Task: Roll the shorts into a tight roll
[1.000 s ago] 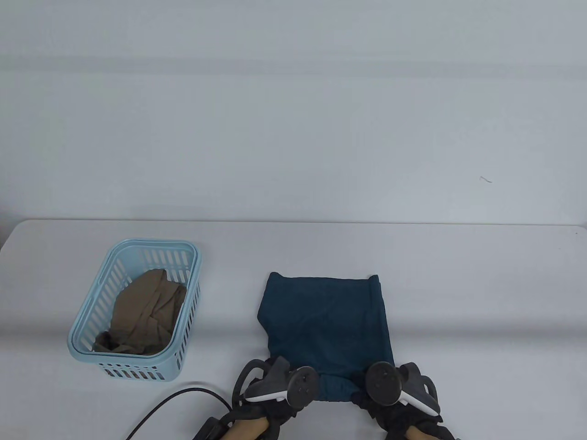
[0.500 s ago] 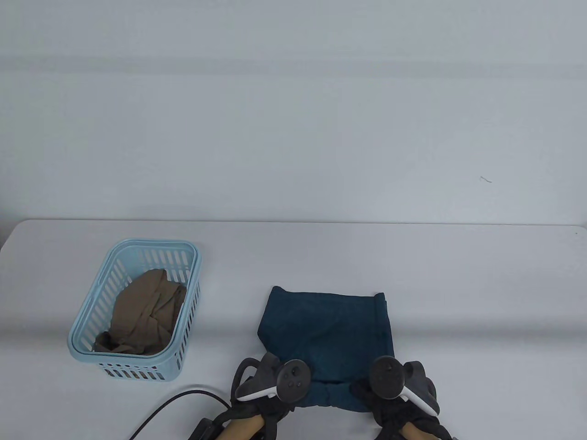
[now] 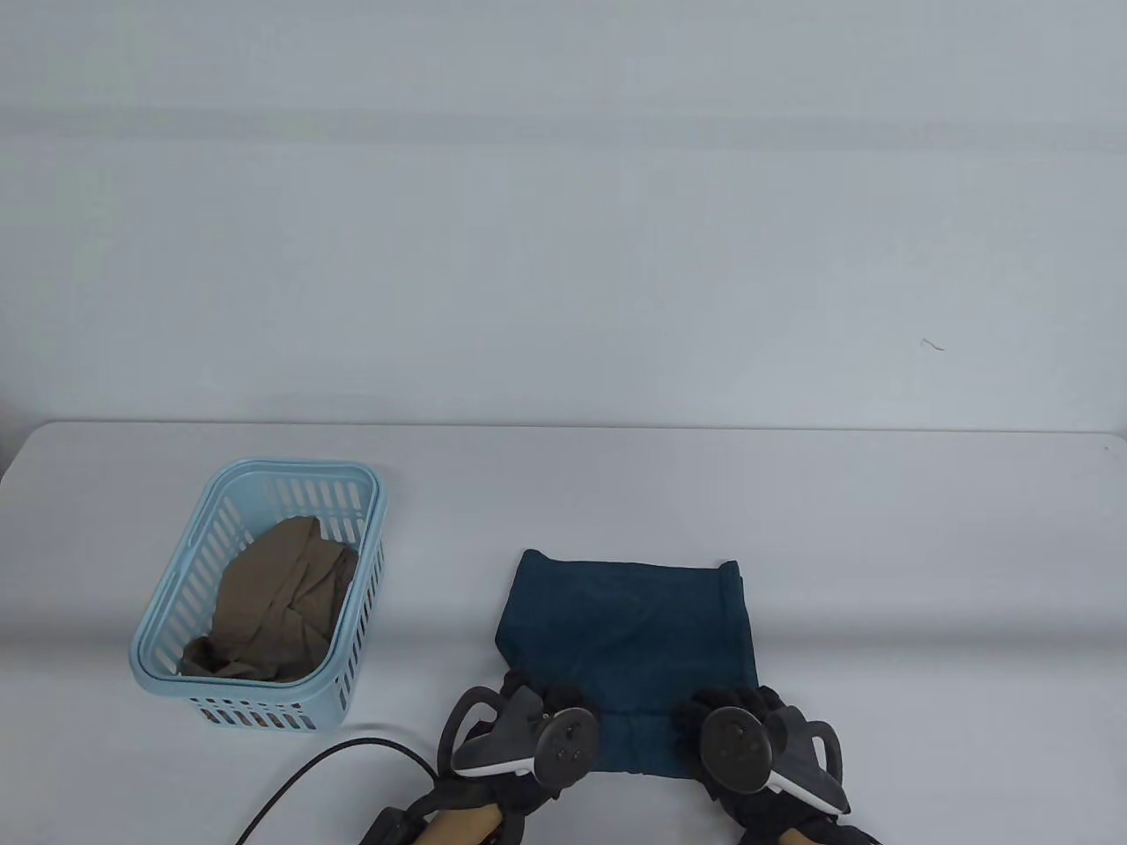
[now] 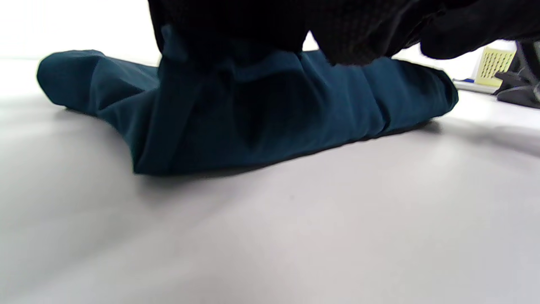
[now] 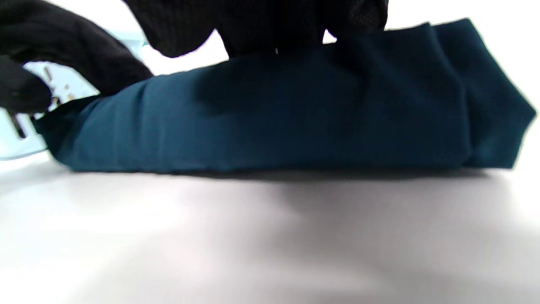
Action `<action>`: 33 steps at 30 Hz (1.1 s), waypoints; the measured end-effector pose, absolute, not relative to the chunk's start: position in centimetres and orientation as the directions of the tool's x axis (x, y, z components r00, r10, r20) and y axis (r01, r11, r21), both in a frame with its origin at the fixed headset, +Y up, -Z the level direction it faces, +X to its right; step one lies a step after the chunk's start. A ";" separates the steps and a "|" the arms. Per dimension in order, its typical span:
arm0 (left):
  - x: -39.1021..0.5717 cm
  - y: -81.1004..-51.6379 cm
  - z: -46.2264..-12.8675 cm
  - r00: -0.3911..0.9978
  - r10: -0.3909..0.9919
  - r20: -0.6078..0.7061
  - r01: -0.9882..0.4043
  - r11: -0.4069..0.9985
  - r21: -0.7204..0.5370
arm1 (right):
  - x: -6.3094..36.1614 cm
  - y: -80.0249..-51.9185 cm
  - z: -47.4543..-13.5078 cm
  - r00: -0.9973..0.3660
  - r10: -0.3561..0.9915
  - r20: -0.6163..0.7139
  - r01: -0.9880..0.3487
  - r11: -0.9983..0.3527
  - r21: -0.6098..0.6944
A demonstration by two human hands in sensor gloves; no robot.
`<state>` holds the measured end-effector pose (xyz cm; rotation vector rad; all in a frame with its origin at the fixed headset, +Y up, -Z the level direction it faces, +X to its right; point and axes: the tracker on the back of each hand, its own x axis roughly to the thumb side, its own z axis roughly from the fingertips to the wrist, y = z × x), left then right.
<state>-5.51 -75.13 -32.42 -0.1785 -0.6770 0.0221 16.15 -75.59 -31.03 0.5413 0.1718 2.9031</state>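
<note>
Shorts [image 3: 629,629] lie folded on the surface near you: soft, light, prone to slacken. Your left hand [image 3: 528,735] and right hand [image 3: 748,748] curl their fingers [image 4: 350,38] over the rolled near edge; grip at both ends

No text, label, brand, number or sign is showing legibly anywhere in these views right now, with nothing readable coming through.
</note>
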 end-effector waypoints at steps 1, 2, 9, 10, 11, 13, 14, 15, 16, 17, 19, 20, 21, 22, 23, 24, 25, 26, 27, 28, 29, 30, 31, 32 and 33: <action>-5.4 -75.4 -32.4 0.782 0.071 0.619 0.049 0.983 -0.175 | 16.0 -75.8 -31.0 -0.918 0.179 0.354 -0.130 -0.979 0.156; -5.3 -75.6 -32.4 0.784 0.065 0.617 0.060 0.982 -0.180 | 16.0 -76.0 -31.1 -0.918 0.165 0.362 -0.110 -0.980 0.168; -4.4 -77.4 -32.3 0.788 0.019 0.615 0.152 0.962 -0.225 | 15.6 -77.6 -31.2 -0.920 0.040 0.390 0.051 -0.975 0.218; -4.3 -77.6 -32.3 0.787 0.017 0.616 0.157 0.961 -0.226 | 15.6 -77.8 -31.2 -0.919 0.031 0.392 0.061 -0.974 0.220; -4.3 -77.8 -32.3 0.790 0.004 0.613 0.159 0.964 -0.211 | 15.5 -77.9 -31.1 -0.921 0.020 0.389 0.066 -0.976 0.206; -4.2 -77.8 -32.3 0.784 -0.031 0.620 0.163 0.974 -0.158 | 15.3 -77.9 -31.1 -0.922 0.018 0.386 0.055 -0.983 0.177; -4.2 -77.7 -32.4 0.778 -0.046 0.627 0.171 0.975 -0.141 | 15.2 -77.8 -31.1 -0.923 0.017 0.385 0.054 -0.983 0.173; -4.2 -77.6 -32.5 0.779 -0.051 0.625 0.177 0.974 -0.140 | 15.2 -77.7 -31.1 -0.923 0.019 0.383 0.052 -0.983 0.174; -4.2 -77.5 -32.5 0.783 -0.048 0.620 0.175 0.974 -0.146 | 15.3 -77.6 -31.2 -0.926 0.036 0.375 0.035 -0.983 0.182; -4.4 -77.3 -32.7 0.790 -0.018 0.612 0.152 0.974 -0.167 | 15.5 -77.5 -31.4 -0.928 0.086 0.363 -0.011 -0.979 0.203; -4.7 -77.0 -32.9 0.806 0.049 0.590 0.105 0.969 -0.225 | 15.9 -77.3 -31.7 -0.929 0.164 0.332 -0.081 -0.965 0.250; -4.9 -76.8 -33.0 0.811 0.091 0.578 0.075 0.964 -0.257 | 16.2 -77.3 -31.8 -0.930 0.202 0.308 -0.114 -0.953 0.281; -5.1 -76.5 -33.2 0.817 0.148 0.558 0.034 0.953 -0.303 | 16.5 -77.3 -31.9 -0.925 0.265 0.271 -0.172 -0.931 0.322; -5.2 -76.4 -33.3 0.821 0.189 0.538 0.006 0.941 -0.340 | 16.8 -77.3 -32.0 -0.917 0.313 0.246 -0.218 -0.912 0.348; -5.4 -76.2 -33.4 0.822 0.220 0.525 -0.017 0.931 -0.364 | 17.0 -77.4 -32.1 -0.908 0.356 0.220 -0.260 -0.891 0.372; -5.6 -76.1 -33.5 0.819 0.249 0.517 -0.040 0.923 -0.382 | 17.3 -77.4 -32.2 -0.896 0.404 0.187 -0.305 -0.864 0.401; -5.6 -76.0 -33.5 0.818 0.263 0.511 -0.053 0.920 -0.388 | 17.5 -77.4 -32.3 -0.889 0.424 0.173 -0.326 -0.851 0.411; -5.7 -76.0 -33.4 0.817 0.279 0.505 -0.071 0.917 -0.393 | 17.6 -77.4 -32.3 -0.881 0.444 0.161 -0.347 -0.839 0.419; -5.8 -75.9 -33.4 0.815 0.292 0.500 -0.086 0.915 -0.393 | 17.6 -77.4 -32.3 -0.879 0.451 0.156 -0.354 -0.835 0.421; -5.8 -75.9 -33.4 0.813 0.301 0.498 -0.097 0.914 -0.394 | 17.6 -77.3 -32.3 -0.879 0.449 0.159 -0.352 -0.837 0.419; -5.8 -75.8 -33.4 0.813 0.306 0.495 -0.102 0.912 -0.397 | 17.6 -77.3 -32.3 -0.881 0.445 0.160 -0.348 -0.839 0.417; -5.8 -75.8 -33.4 0.813 0.311 0.492 -0.107 0.911 -0.399 | 17.6 -77.3 -32.3 -0.882 0.441 0.162 -0.345 -0.842 0.416; -5.8 -75.8 -33.4 0.812 0.314 0.492 -0.110 0.911 -0.398 | 17.6 -77.4 -32.3 -0.883 0.440 0.163 -0.343 -0.843 0.414; -5.8 -75.9 -33.4 0.811 0.315 0.492 -0.113 0.911 -0.397 | 17.5 -77.4 -32.3 -0.885 0.436 0.162 -0.340 -0.845 0.413; -5.8 -76.0 -33.4 0.812 0.318 0.490 -0.118 0.911 -0.396 | 17.5 -77.4 -32.3 -0.890 0.425 0.164 -0.331 -0.850 0.409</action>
